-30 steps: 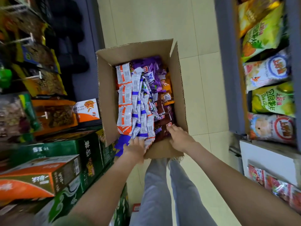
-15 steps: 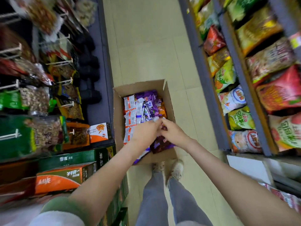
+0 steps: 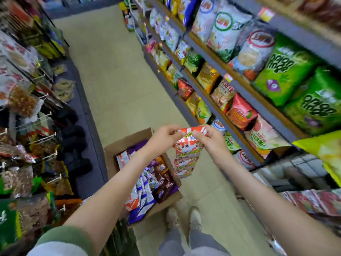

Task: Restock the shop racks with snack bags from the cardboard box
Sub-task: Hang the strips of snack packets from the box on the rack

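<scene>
Both hands hold up a red-and-white strip of snack packets [image 3: 187, 150]: the left hand [image 3: 164, 134] and the right hand [image 3: 212, 138] pinch its top edge. It hangs above the open cardboard box [image 3: 118, 145] of snacks on the tiled floor [image 3: 114, 80], with shelves of chip bags [image 3: 258, 71] to the right.

View: one wide-angle camera, worn on the person's head.
Facing: it looked forward and down along the aisle floor [image 3: 118, 80], between shop racks [image 3: 243, 91].
Nearness: it looked down from close above the cardboard box [image 3: 127, 140].
</scene>
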`<state>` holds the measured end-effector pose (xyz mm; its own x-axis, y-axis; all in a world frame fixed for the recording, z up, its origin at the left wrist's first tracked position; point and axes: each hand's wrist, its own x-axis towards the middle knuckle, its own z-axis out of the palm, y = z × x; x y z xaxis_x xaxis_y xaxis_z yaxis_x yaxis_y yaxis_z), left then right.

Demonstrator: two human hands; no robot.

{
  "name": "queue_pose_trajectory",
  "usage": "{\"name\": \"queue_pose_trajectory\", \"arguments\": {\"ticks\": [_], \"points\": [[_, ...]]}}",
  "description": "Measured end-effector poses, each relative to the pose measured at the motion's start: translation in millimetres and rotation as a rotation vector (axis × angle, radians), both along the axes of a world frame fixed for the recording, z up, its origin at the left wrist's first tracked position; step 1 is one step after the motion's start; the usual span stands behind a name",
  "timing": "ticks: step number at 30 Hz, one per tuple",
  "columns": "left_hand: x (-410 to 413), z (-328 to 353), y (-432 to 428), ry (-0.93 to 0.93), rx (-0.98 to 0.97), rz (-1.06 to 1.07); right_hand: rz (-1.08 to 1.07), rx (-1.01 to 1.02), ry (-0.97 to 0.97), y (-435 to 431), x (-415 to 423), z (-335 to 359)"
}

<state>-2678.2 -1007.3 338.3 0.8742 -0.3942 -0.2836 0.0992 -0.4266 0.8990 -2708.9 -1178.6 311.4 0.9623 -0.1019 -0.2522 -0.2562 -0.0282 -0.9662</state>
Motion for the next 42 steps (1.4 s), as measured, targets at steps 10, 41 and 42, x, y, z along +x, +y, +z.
{"name": "queue_pose_trajectory", "arguments": {"ticks": [10,41,42], "points": [[-46.5,20.0,-150.8,-0.105,0.015,-0.454,-0.393,0.150,-0.038,-119.9,-121.3,38.7],[-176.1,-90.6,-404.0,-0.111,0.167,-0.653,-1.095,0.208,0.102,-296.6,-267.4,-73.3],[-173.9,-93.6,-407.4,-0.081,0.148,-0.639,-1.109,0.227,0.080,-300.1,-265.3,-76.3]]}}
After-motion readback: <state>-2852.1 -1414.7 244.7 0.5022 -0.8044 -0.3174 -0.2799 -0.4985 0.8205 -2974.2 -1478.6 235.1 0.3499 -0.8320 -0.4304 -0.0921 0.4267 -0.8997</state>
